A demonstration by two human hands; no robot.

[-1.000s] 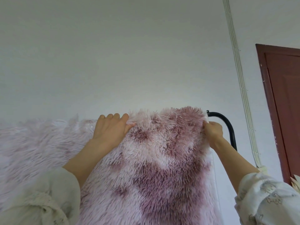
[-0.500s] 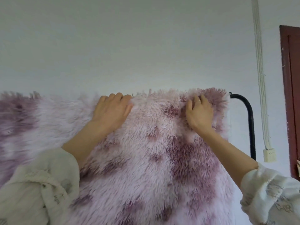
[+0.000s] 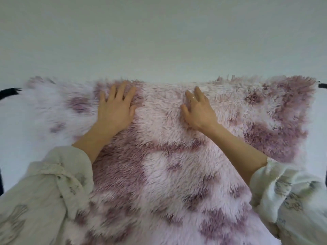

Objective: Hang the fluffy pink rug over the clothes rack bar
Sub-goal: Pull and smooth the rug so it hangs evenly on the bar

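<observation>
The fluffy pink rug [image 3: 168, 165], white with mauve patches, hangs draped over the clothes rack bar and fills the lower half of the view. The black bar shows only as short ends at the far left [image 3: 8, 91] and far right [image 3: 322, 85]; the rest is hidden under the rug. My left hand [image 3: 115, 110] lies flat on the pile near the top edge, fingers spread. My right hand [image 3: 198, 111] rests flat on the pile to its right, fingers apart, a ring on one finger. Neither hand grips the rug.
A plain white wall [image 3: 159, 36] stands behind the rack. My loose pale sleeves [image 3: 46, 190] cover both forearms at the bottom corners. A dark upright strip [image 3: 1, 181] shows at the left edge.
My right hand let go of the rug's right edge and moved left onto the pile. The view swung left, so the door and right rack post left the frame. Both hands now lie flat.
</observation>
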